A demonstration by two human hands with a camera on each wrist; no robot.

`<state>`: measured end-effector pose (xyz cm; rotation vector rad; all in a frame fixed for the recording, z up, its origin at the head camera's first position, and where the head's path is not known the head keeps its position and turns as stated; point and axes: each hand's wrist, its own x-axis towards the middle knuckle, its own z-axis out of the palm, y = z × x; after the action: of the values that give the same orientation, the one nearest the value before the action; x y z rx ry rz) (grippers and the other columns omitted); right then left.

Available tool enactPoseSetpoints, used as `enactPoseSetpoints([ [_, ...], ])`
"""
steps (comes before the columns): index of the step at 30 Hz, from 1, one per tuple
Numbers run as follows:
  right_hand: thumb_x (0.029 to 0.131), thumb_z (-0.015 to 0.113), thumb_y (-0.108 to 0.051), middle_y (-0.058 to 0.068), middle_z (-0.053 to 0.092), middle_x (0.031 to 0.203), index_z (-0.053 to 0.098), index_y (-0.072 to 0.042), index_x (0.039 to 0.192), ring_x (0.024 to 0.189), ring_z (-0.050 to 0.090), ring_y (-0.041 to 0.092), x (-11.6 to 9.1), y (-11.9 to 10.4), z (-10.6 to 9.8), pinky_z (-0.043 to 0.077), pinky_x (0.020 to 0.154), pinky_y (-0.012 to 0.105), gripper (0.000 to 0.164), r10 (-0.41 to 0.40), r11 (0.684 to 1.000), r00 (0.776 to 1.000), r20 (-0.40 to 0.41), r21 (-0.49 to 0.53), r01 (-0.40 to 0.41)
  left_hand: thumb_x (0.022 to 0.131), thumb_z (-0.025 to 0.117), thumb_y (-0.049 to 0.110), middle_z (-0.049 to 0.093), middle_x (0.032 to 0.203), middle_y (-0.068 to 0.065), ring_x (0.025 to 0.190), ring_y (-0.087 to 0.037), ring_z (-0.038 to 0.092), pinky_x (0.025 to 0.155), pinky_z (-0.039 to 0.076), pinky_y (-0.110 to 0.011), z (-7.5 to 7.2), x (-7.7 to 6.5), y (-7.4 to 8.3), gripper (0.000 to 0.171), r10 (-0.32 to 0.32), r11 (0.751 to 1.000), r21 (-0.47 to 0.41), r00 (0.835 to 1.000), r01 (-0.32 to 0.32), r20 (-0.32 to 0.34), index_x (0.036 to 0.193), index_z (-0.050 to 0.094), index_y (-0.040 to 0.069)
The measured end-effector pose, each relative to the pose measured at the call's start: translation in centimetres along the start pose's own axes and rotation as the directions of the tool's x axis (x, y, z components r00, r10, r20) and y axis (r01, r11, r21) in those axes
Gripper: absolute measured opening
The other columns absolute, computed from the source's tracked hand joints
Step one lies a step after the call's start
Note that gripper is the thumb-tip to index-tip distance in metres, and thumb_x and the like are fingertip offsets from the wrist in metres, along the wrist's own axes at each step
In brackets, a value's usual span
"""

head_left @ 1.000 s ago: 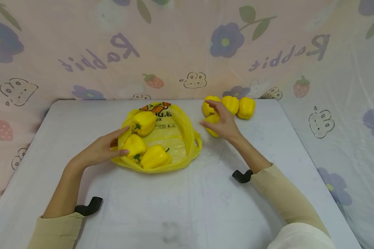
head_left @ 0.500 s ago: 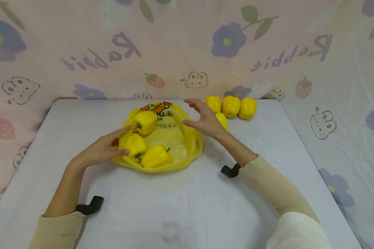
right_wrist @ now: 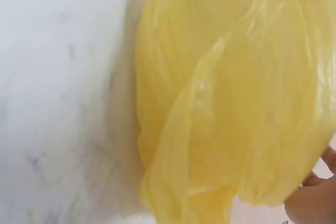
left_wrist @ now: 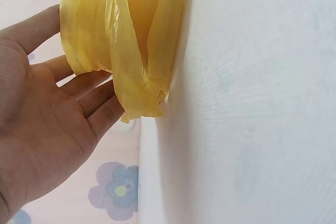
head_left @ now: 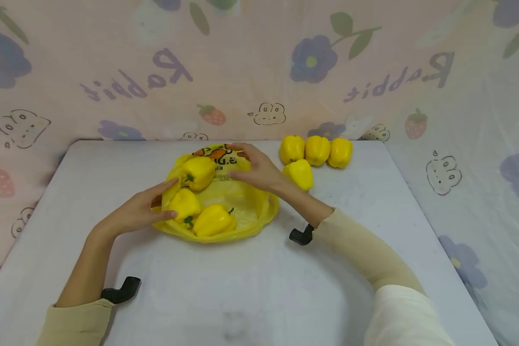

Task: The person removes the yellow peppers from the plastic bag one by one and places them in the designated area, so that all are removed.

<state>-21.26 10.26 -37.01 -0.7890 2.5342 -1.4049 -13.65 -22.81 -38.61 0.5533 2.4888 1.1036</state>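
A yellow plastic bag [head_left: 242, 206] lies with its mouth wide. In it are three yellow bell peppers: one at the back [head_left: 200, 172], one at the left [head_left: 187, 204], one at the front [head_left: 216, 221]. My left hand [head_left: 134, 211] holds the bag's left rim, thumb and a finger over the edge; in the left wrist view other fingers [left_wrist: 100, 98] lie against the outside plastic. My right hand [head_left: 259, 168] reaches over the bag's right back rim, fingers spread with nothing seen between them. The bag's side hides most of this hand in the right wrist view.
Several more yellow bell peppers [head_left: 317, 150] sit at the back right of the white table [head_left: 190, 288], one of them [head_left: 300, 174] in front of the others. A printed curtain [head_left: 242, 57] hangs behind the table's back edge.
My right hand has moved left from beside the loose peppers to over the bag, carrying nothing visible. The left hand stays at the bag's left rim. The peppers have not moved.
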Motion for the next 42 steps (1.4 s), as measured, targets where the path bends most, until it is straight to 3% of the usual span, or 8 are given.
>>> enactPoseSetpoints([
  [7,0.086,0.076,-0.044,0.006,0.047,0.148,0.045,-0.011,0.146,0.131,0.049,0.032,1.6,-0.1,1.9,0.042,0.108,0.041,0.075,0.103,0.994,0.994,-0.022,-0.026,-0.104,0.093,0.071,0.037,0.024,0.161,-0.022,0.146,-0.045,0.021,0.114,0.021,-0.065,-0.1,0.3,-0.1,0.084,-0.006,1.0,0.006,1.0,0.006,0.006,0.158,0.025,0.011],
  [16,0.084,0.078,-0.046,0.007,0.052,0.144,0.046,-0.015,0.145,0.126,0.054,0.028,3.3,-1.0,4.1,0.048,0.1,0.032,0.075,0.242,0.969,0.97,-0.04,-0.037,-0.243,0.093,0.071,0.038,0.023,0.161,-0.023,0.146,-0.046,0.022,0.114,0.022,-0.065,-0.3,0.3,-0.3,0.084,-0.023,1.0,-0.004,1.0,0.023,0.012,0.158,0.025,0.011],
  [20,0.084,0.076,-0.05,0.006,0.054,0.143,0.045,-0.014,0.145,0.121,0.055,0.023,3.9,-1.3,4.9,0.048,0.099,0.033,0.077,0.281,0.957,0.959,-0.025,-0.073,-0.282,0.093,0.07,0.038,0.024,0.16,-0.023,0.146,-0.046,0.021,0.114,0.021,-0.066,-0.3,0.2,-0.3,0.084,-0.026,1.0,0.003,1.0,0.026,0.007,0.158,0.025,0.011],
  [26,0.084,0.075,-0.052,0.005,0.054,0.143,0.045,-0.014,0.146,0.124,0.053,0.019,4.4,-1.1,5.9,0.047,0.102,0.033,0.078,0.314,0.943,0.949,-0.004,-0.111,-0.312,0.093,0.07,0.038,0.023,0.16,-0.023,0.145,-0.047,0.021,0.113,0.021,-0.067,-0.2,0.1,-0.4,0.084,-0.035,0.999,-0.003,0.999,0.035,0.013,0.159,0.024,0.012],
  [33,0.083,0.073,-0.058,0.006,0.056,0.141,0.043,-0.015,0.148,0.118,0.056,0.017,5.0,-0.6,6.8,0.049,0.098,0.028,0.083,0.33,0.934,0.944,0.009,-0.15,-0.325,0.093,0.069,0.039,0.024,0.16,-0.024,0.145,-0.047,0.021,0.113,0.021,-0.067,-0.1,0.1,-0.4,0.084,-0.03,0.999,0.017,1.0,0.03,0.004,0.158,0.025,0.01],
  [42,0.083,0.071,-0.061,0.009,0.054,0.142,0.041,-0.012,0.148,0.114,0.057,0.017,5.5,-0.3,7.4,0.049,0.1,0.032,0.087,0.347,0.926,0.938,-0.002,-0.161,-0.343,0.093,0.069,0.041,0.022,0.161,-0.022,0.146,-0.046,0.02,0.114,0.02,-0.065,-0.2,0.2,-0.3,0.086,-0.042,0.999,0.023,0.999,0.042,0.011,0.158,0.024,0.009],
])
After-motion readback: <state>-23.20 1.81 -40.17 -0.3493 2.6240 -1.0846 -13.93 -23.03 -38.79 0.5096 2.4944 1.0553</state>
